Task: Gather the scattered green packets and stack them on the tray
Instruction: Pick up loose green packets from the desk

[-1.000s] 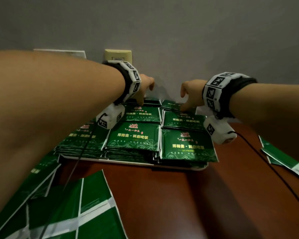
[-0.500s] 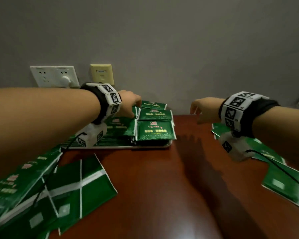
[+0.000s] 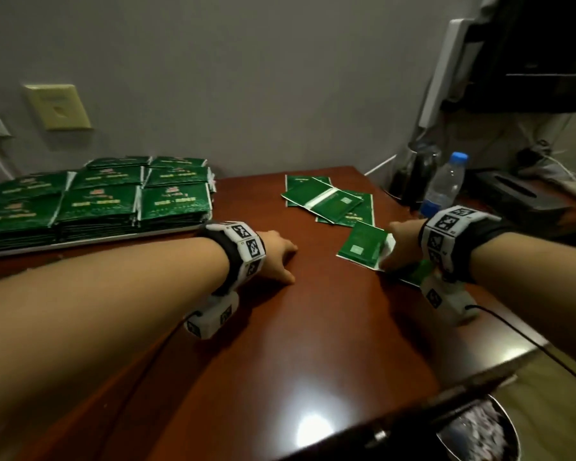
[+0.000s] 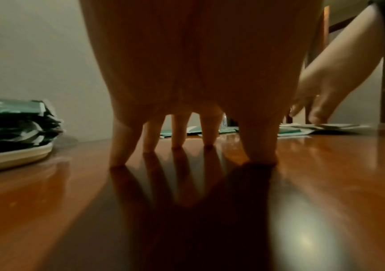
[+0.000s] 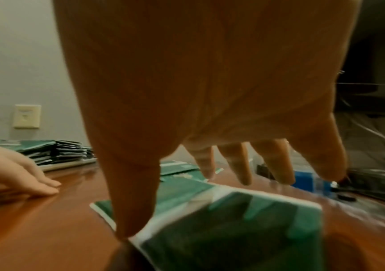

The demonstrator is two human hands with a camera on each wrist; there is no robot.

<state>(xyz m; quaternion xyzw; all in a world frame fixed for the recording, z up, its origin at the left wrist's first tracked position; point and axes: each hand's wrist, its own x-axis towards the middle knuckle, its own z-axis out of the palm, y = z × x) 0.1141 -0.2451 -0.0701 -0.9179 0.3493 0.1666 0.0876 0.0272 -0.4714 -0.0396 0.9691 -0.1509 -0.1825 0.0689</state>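
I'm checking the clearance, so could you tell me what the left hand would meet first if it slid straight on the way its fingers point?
Probably the scattered green packets; the left hand has bare table before them, though depth is unclear.

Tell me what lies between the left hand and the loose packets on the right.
Only bare tabletop: in the head view, nothing sits between the left hand and the packets.

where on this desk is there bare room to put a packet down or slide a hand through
Bare wood runs down the middle of the reddish-brown wooden table, between the white tray of stacked green packets and the loose green packets, and on to the near edge. The left hand rests there. Crowded: the far right, around the right hand and clear plastic bottle.
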